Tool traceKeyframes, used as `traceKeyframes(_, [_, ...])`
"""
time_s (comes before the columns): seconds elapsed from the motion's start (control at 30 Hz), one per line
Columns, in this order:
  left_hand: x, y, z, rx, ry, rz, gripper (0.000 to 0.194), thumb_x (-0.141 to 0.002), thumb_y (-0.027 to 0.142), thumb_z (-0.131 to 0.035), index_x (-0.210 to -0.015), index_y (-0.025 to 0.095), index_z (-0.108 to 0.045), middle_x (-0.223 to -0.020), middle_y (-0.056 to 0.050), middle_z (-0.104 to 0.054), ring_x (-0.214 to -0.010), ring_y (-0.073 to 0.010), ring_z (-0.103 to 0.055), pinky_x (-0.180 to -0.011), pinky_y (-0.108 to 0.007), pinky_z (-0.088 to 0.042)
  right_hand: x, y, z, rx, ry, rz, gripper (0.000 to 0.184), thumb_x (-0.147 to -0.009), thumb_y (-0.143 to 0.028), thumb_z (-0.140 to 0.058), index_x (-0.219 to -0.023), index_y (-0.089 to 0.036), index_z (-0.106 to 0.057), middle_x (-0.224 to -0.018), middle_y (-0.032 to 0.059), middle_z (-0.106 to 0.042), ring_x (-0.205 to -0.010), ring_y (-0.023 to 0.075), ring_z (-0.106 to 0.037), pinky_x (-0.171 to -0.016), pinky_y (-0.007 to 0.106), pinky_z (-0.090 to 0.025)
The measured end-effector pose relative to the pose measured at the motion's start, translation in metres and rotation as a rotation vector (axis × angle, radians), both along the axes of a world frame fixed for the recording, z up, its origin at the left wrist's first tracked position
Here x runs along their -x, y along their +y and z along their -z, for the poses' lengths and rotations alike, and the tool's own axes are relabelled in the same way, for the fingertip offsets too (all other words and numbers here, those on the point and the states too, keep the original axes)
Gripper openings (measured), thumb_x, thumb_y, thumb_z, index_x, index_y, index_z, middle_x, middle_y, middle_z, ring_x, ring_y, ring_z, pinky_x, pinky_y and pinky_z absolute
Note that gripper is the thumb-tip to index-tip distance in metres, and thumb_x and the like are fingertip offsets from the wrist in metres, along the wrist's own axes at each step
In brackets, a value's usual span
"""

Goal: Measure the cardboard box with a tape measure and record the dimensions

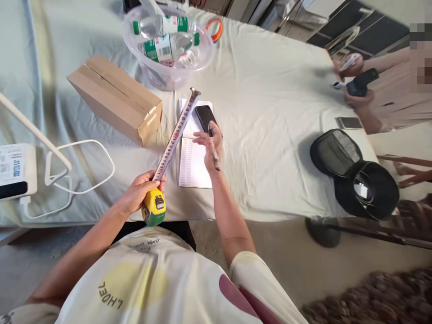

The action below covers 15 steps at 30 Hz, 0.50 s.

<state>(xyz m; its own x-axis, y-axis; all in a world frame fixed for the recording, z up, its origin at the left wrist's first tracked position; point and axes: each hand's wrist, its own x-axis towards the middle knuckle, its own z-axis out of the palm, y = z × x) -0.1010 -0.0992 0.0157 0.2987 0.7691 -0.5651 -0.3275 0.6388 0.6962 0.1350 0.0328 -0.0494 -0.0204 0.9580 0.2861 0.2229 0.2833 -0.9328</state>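
My left hand (146,188) is closed on a yellow and green tape measure (155,206) at the table's front edge. Its blade (173,139) is pulled out and slants away over the table, crossing the left side of an open notebook (194,166). The metal end hook lies beyond the notebook's far edge. Above the notebook, my right hand (212,146) has a pen (213,148) tucked against it, with some fingers stretched to the left. A black phone (204,119) rests on the notebook's upper part, partly behind that hand.
A cardboard box (118,96) and a clear basin (168,72) of plastic bottles stand behind the tape. Orange tape (214,29) lies beside the basin. At left are a white device (16,168) and cable; at right, a black cap (366,189) and another person's hand (359,96) holding a dark object.
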Motion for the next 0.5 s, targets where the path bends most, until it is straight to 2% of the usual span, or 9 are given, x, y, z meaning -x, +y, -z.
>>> traceKeyframes(0.07, [-0.016,0.019,0.006,0.013,-0.054,0.022,0.031,-0.07,0.029,-0.076,-0.096,0.016,-0.063,-0.07,0.001,-0.063,-0.061,-0.016,-0.063,-0.056,-0.027,-0.051,-0.024,-0.002,0.001,0.028,0.015,0.069,0.08,-0.087,-0.087,-0.037,-0.143,-0.03,-0.048,-0.099,0.0037,-0.072,-0.082,0.0202,-0.073,-0.086,0.043,-0.064])
traceKeyframes(0.17, [-0.039,0.047,0.016,0.031,-0.121,0.008,0.032,-0.07,0.024,-0.074,-0.099,0.015,-0.063,-0.067,0.001,-0.063,-0.059,-0.0159,-0.062,-0.058,-0.028,-0.051,-0.043,-0.001,0.005,0.082,-0.031,0.137,0.065,-0.086,-0.08,-0.055,-0.125,-0.029,-0.062,-0.094,0.0024,-0.071,-0.086,0.02,-0.072,-0.088,0.041,-0.062])
traceKeyframes(0.23, [-0.053,0.065,0.02,0.053,-0.151,-0.017,0.034,-0.071,0.021,-0.072,-0.103,0.014,-0.063,-0.067,0.001,-0.063,-0.058,-0.0152,-0.06,-0.058,-0.029,-0.051,-0.045,0.0,0.008,0.114,-0.031,0.156,0.057,-0.087,-0.074,-0.06,-0.121,-0.029,-0.063,-0.093,0.0013,-0.073,-0.085,0.0192,-0.071,-0.087,0.041,-0.062])
traceKeyframes(0.37, [-0.078,0.094,0.026,0.106,-0.219,-0.053,0.044,-0.072,0.014,-0.068,-0.116,0.011,-0.061,-0.066,0.001,-0.063,-0.06,-0.0161,-0.062,-0.061,-0.029,-0.051,-0.038,0.002,0.016,0.115,-0.029,0.172,0.046,-0.094,-0.068,-0.053,-0.113,-0.027,-0.063,-0.082,-0.0001,-0.073,-0.071,0.0165,-0.069,-0.074,0.037,-0.06])
traceKeyframes(0.5, [-0.1,0.114,0.037,0.139,-0.317,-0.065,0.05,-0.076,0.012,-0.064,-0.125,0.012,-0.059,-0.067,0.002,-0.063,-0.059,-0.017,-0.063,-0.059,-0.029,-0.051,-0.035,0.006,0.022,0.096,-0.118,0.199,0.037,-0.098,-0.062,-0.05,-0.1,-0.026,-0.061,-0.069,-0.0027,-0.07,-0.06,0.0146,-0.065,-0.066,0.033,-0.056])
